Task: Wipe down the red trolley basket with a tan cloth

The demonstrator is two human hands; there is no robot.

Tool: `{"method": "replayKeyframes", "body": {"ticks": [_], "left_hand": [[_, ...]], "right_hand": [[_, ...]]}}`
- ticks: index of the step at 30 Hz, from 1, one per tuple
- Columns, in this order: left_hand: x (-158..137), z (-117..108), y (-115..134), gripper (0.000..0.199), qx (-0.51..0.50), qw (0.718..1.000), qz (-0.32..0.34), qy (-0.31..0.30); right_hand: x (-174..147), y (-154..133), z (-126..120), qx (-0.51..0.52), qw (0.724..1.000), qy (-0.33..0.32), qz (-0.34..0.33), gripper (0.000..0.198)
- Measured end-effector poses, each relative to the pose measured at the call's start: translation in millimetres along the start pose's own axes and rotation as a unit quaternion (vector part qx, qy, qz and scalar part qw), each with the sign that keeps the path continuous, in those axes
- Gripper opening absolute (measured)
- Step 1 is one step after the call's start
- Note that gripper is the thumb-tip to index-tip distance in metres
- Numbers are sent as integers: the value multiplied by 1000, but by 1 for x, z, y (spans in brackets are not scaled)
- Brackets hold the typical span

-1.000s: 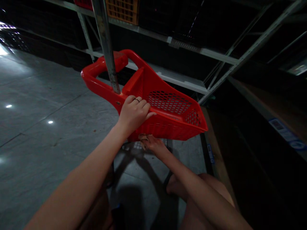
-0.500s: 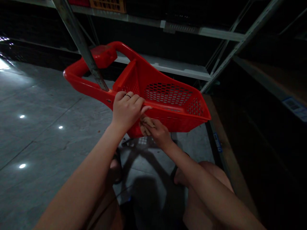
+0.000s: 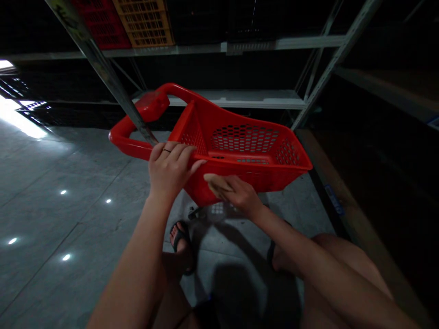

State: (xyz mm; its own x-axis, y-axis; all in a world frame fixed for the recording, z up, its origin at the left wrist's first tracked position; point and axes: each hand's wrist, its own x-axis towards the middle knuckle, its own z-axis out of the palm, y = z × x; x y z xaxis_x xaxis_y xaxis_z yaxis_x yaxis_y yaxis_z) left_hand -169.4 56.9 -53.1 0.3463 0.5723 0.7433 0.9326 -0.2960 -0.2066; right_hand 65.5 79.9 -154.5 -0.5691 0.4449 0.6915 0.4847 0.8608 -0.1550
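A red plastic shopping basket (image 3: 260, 171) with a looped handle and perforated walls is in front of me, in the middle of the head view. My left hand (image 3: 169, 162) is closed over its near rim, close to the handle end, with the thumb lying along the rim. Between the fingers of my right hand (image 3: 245, 196) is a folded tan cloth (image 3: 218, 184), held at the basket's near outer side. Whether the cloth presses on the plastic I cannot tell. A scuffed metal pole (image 3: 113, 84) slants down to the rim beside my left hand.
Behind the basket stands a metal shelf rack (image 3: 291, 100), with a yellow crate (image 3: 146, 23) and a red crate (image 3: 104, 23) on an upper shelf. A dark shelf with a wooden edge (image 3: 363, 219) runs along the right. My sandalled foot (image 3: 180, 237) is on the grey floor (image 3: 82, 219).
The view has shifted, so the basket appears lower and farther right. Along the rim, my left hand has slid toward the pole. My right hand's cloth has changed shape and shows flatter.
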Motion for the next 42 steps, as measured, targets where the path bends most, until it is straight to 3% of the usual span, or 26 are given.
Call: {"method": "replayKeyframes", "body": {"ticks": [3, 6, 11, 15, 18, 20, 22, 24, 26, 28, 30, 32, 35, 38, 40, 42], "left_hand": [[-3, -4, -6, 29, 13, 1000, -15, 14], [-3, 0, -4, 28, 23, 999, -25, 32], [0, 7, 2, 27, 33, 998, -19, 59], [6, 11, 6, 27, 40, 997, -17, 63], [10, 17, 14, 28, 34, 997, -17, 68], [13, 22, 21, 28, 27, 997, -27, 61], [16, 25, 30, 28, 25, 998, -49, 24], [20, 26, 41, 28, 12, 997, -73, -36], [24, 24, 51, 28, -18, 993, -88, -70], [29, 21, 61, 26, -47, 994, -74, -68], [33, 17, 69, 29, -55, 997, -21, -51], [35, 14, 72, 35, -70, 996, 48, -40], [32, 10, 69, 38, -114, 990, 83, -13], [26, 5, 58, 31, -136, 988, 7, 78], [24, 0, 50, 20, -131, 977, -63, 154], [25, -5, 43, 22, -98, 964, -136, 205]], "right_hand": [[22, 11, -32, 1, 990, 116, 81, 33], [19, 17, -29, 14, 983, 136, 120, 35], [-1, 7, 20, 70, 993, 57, 76, 31], [-19, -4, 50, 111, 991, -71, 9, 24], [-30, -6, 53, 131, 980, -148, 25, 23], [-26, -4, 41, 128, 980, -147, 42, 27], [-12, 1, 19, 125, 987, -72, 73, 27], [7, 7, -7, 119, 983, 58, 125, 26], [24, 12, -28, 109, 961, 185, 176, 26], [30, 15, -36, 107, 942, 246, 203, 29], [24, 12, -29, 114, 945, 232, 201, 30], [7, 5, -8, 126, 955, 176, 203, 29], [-23, -10, 28, 142, 944, 126, 269, 25], [-46, -19, 50, 184, 923, 83, 326, 21], [-49, -20, 52, 220, 919, 49, 324, 22], [-39, -18, 44, 242, 914, 64, 318, 24]]}}
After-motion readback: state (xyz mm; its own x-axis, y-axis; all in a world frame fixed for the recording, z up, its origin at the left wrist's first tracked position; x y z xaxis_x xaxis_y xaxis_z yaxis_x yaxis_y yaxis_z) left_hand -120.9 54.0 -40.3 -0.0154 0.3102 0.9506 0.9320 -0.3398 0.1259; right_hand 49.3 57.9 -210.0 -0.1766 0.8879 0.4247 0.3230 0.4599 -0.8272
